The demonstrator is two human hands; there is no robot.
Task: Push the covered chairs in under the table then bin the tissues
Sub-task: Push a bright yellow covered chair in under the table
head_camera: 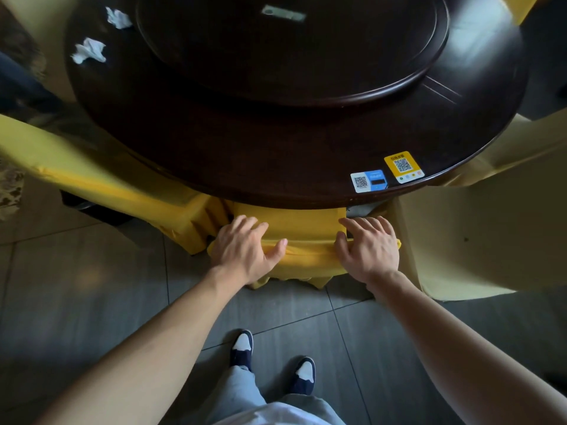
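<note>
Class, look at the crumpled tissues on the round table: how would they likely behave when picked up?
The tissues look crumpled and thin, so probably very light and floppy, squashing under fingers. Lying loose on the glossy table, they would likely slide or blow off easily.

- The seat of the middle yellow fabric-covered chair (pixel 302 228) goes out of sight under the rim of the round dark wooden table (pixel 245 167); only its top rail and back show.
- The far side of that table is cut off by the top edge.
- The yellow-covered chair on the left (pixel 101 179) runs off the left edge, and its seat is under the tabletop too.
- The pale cream covered chair on the right (pixel 478 228) is clipped by the right edge.
- The print on the small blue-and-white code sticker (pixel 369 180) and the yellow code sticker (pixel 403 166) is too small to read.
- The two crumpled white tissues (pixel 89 50) are smeared soft, folds unclear.
</note>
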